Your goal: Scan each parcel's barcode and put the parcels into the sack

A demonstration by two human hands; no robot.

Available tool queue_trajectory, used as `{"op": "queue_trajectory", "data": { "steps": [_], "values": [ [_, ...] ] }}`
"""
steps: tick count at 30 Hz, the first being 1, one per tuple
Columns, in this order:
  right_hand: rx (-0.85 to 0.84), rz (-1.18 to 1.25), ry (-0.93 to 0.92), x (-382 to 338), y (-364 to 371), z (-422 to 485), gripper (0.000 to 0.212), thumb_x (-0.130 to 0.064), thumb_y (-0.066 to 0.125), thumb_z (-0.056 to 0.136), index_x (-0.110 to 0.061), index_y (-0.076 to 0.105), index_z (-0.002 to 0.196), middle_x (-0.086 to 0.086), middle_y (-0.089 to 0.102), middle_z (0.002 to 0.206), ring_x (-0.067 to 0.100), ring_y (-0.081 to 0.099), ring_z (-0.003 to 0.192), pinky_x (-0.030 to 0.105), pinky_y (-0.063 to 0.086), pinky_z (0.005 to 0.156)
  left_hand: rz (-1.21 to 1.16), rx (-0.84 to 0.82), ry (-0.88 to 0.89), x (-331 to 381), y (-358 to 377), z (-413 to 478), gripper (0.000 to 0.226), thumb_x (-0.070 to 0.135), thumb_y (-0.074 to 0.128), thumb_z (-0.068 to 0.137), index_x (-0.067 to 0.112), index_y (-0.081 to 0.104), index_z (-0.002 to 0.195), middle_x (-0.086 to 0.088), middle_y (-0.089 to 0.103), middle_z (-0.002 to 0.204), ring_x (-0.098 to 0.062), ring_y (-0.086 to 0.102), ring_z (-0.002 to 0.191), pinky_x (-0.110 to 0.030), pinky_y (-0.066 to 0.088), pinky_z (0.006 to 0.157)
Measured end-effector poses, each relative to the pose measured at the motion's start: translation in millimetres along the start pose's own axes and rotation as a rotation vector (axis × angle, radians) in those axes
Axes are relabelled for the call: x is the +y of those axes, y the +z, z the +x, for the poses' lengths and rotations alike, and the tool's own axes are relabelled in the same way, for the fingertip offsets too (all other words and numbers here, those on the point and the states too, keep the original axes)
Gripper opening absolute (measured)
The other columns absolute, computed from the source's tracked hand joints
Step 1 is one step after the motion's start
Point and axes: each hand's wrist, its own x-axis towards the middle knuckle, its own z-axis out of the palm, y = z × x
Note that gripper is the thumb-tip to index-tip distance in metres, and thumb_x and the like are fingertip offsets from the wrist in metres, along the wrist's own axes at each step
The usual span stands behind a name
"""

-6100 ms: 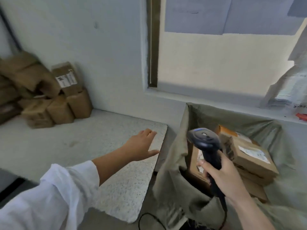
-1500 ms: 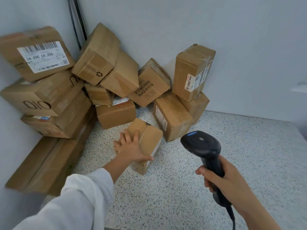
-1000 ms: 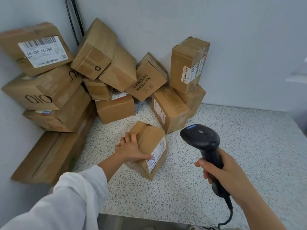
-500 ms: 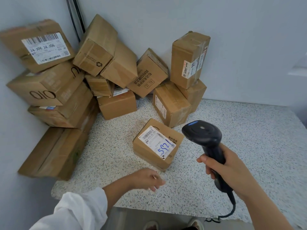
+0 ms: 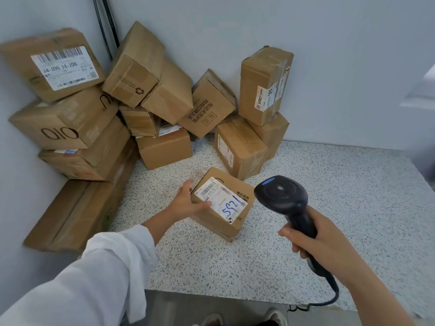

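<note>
From the head camera, the left hand (image 5: 186, 203) holds one small cardboard parcel (image 5: 231, 220). Its thumb lies across the near edge of the top face, and its fingers (image 5: 187, 184) curl round the far left corner. The parcel is a squat brown box that sits tilted on the speckled, stone-like worktop (image 5: 341, 196). On top, just right of the thumb, is a glossy white label (image 5: 222, 200) with two printed barcodes and "5921" handwritten in blue. The right hand (image 5: 317, 245) has its fingers wrapped tightly round the handle of one black plastic scanner (image 5: 281, 196). The scanner's rounded, smooth head has a small blue mark and sits just right of the parcel, near it but not touching. A black cable (image 5: 329, 300) curls from the handle below the fingers. Beyond the left fingers, about twelve more cardboard boxes (image 5: 164, 147) are heaped in the corner against the plain pale walls. They are creased and taped, and at least four show white labels. A loose white fabric sleeve (image 5: 106, 267) covers the left forearm.
</note>
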Motion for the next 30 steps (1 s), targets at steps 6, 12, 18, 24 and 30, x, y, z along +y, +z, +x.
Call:
{"op": "queue_trajectory", "data": {
  "steps": [6,12,18,24,30],
  "values": [
    [-0.032,-0.057,-0.009,3,-3,-2,0.012,-0.018,0.068,0.083,-0.017,0.058,0.088,-0.013,0.061,0.056,0.001,0.055,0.047,0.018,0.048,0.052,0.032,0.016,-0.027,-5,29,-11,0.101,0.044,0.077,0.072,0.021,0.014,0.148,-0.007,0.032,0.139,-0.024,0.037,0.128,-0.039,0.036,0.104],
    [-0.192,-0.147,-0.01,7,-5,-4,0.015,-0.022,0.069,0.081,-0.023,0.057,0.089,0.002,0.067,0.078,0.003,0.057,0.055,0.022,0.051,0.058,-0.019,0.11,-0.035,-9,66,-24,0.103,0.047,0.075,0.072,0.026,0.009,0.149,-0.009,0.031,0.139,-0.026,0.027,0.131,-0.043,0.031,0.108],
    [-0.233,-0.22,-0.039,10,-3,-5,0.016,-0.024,0.069,0.081,-0.027,0.057,0.089,0.004,0.066,0.082,0.001,0.055,0.056,0.015,0.047,0.055,-0.032,0.128,-0.081,-10,67,-24,0.103,0.051,0.076,0.07,0.028,0.013,0.148,-0.011,0.035,0.138,-0.03,0.026,0.132,-0.048,0.031,0.108],
    [-0.273,-0.371,-0.132,8,-5,-4,0.014,-0.029,0.071,0.078,-0.027,0.058,0.082,0.001,0.063,0.076,0.005,0.052,0.056,0.02,0.042,0.058,-0.035,0.094,-0.05,-11,64,-26,0.123,0.084,0.061,0.045,0.027,0.02,0.146,-0.01,0.042,0.131,-0.03,0.036,0.125,-0.052,0.035,0.104],
    [-0.268,-0.4,-0.135,10,-6,-5,0.015,-0.03,0.07,0.078,-0.024,0.059,0.086,0.001,0.063,0.076,0.005,0.051,0.055,0.02,0.041,0.058,-0.028,0.076,-0.062,-8,61,-27,0.123,0.076,0.061,0.042,0.027,0.021,0.147,-0.011,0.044,0.123,-0.028,0.039,0.12,-0.05,0.037,0.103]
  ]
}}
